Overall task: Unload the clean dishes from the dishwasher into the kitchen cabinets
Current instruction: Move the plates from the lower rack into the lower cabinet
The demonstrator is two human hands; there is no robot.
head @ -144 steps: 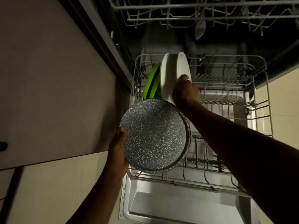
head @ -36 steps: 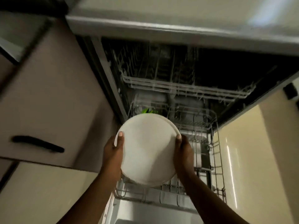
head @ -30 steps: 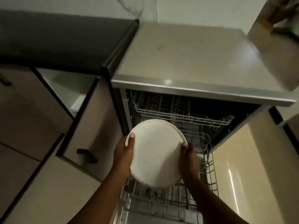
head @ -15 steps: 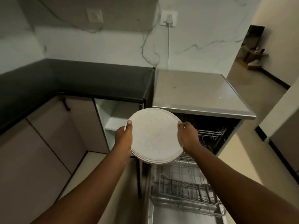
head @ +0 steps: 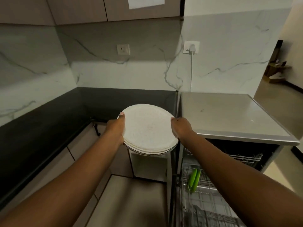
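A stack of plates (head: 147,130), white on top with a speckled grey one at the bottom, is level in front of me above the black counter's edge. My left hand (head: 116,126) grips its left rim with the thumb on top. My right hand (head: 181,126) grips the right rim. The dishwasher (head: 229,115) stands open at the right, its lower rack (head: 205,202) pulled out with green plates (head: 194,179) upright in it.
A black L-shaped counter (head: 49,122) runs left and back. Below the plates a base cabinet (head: 147,166) is open, showing a white shelf. Upper cabinets (head: 106,9) hang above. A plugged-in wall socket (head: 191,47) sits over the dishwasher. A doorway opens at far right.
Both hands have raised the stack of plates from over the dishwasher rack and carried it left, toward the counter. My view has tilted up to show the wall and upper cabinets.
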